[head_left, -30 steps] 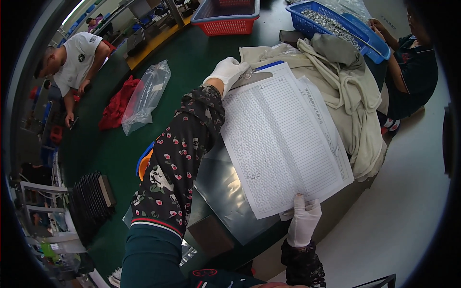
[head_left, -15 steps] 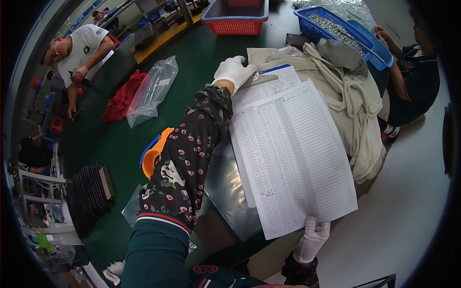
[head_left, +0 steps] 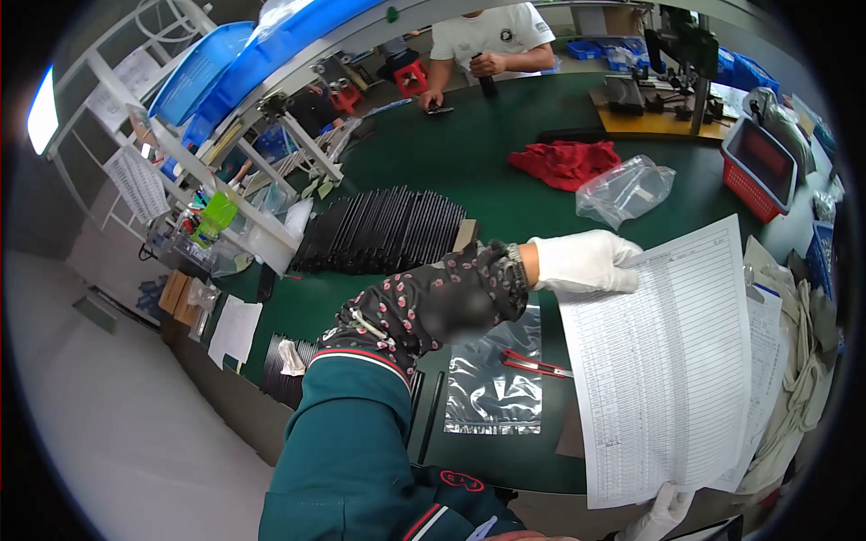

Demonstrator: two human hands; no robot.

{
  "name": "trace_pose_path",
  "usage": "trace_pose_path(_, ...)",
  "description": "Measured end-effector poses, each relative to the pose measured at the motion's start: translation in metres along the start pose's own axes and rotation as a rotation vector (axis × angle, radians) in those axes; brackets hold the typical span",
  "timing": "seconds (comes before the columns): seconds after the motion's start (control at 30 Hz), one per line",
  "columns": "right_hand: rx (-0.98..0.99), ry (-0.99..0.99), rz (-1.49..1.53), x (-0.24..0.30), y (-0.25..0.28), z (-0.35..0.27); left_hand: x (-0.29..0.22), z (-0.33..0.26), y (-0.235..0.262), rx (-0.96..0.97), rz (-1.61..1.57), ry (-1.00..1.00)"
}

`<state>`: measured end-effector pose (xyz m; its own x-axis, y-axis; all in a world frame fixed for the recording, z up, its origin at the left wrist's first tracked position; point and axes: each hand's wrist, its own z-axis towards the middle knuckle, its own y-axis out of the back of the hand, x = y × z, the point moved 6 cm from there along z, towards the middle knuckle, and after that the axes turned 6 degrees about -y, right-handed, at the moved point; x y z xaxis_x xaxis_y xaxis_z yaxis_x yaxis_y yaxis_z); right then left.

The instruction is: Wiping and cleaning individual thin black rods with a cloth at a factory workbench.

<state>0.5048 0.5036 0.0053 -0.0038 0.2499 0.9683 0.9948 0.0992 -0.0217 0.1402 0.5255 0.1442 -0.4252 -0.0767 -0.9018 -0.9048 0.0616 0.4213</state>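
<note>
- Since half a second earlier the view had swung left: the printed sheet [head_left: 672,379] now sat at the right, with more of the green table [head_left: 469,171] in sight (the paperwork, I judge, was being checked, not put down).
- The left hand [head_left: 585,263], white-gloved, pinched the sheet's upper left corner; the right hand [head_left: 663,512] gripped its bottom edge.
- A clear zip bag [head_left: 494,383] lay flat under the forearm, red snips [head_left: 532,364] on it.
- Another crumpled clear bag [head_left: 624,187] lay beside a red cloth [head_left: 564,162]; a red basket [head_left: 758,167] stood right.
</note>
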Motion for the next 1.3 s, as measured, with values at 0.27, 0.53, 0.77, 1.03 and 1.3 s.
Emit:
trace_pose_path(0.27,0.422,0.046,-0.091,0.037,-0.129,-0.051,0.089,-0.296,0.148,-1.001,-0.405,0.058)
trace_pose_path(0.53,0.483,0.082,-0.255,0.037,-0.229,-0.116,0.24,-0.422,0.293,-1.677,-0.706,-0.089)
trace_pose_path(0.77,0.498,0.186,-0.441,0.02,-0.294,-0.183,0.291,-0.377,0.372,-1.896,-0.937,-0.114)
trace_pose_path(1.03,0.474,-0.044,-0.485,0.003,-0.297,-0.195,0.345,-0.384,0.425,-1.959,-0.982,-0.014)
trace_pose_path(1.3,0.362,-0.104,-0.487,0.005,-0.294,-0.196,0.333,-0.353,0.426,-1.885,-0.957,0.079)
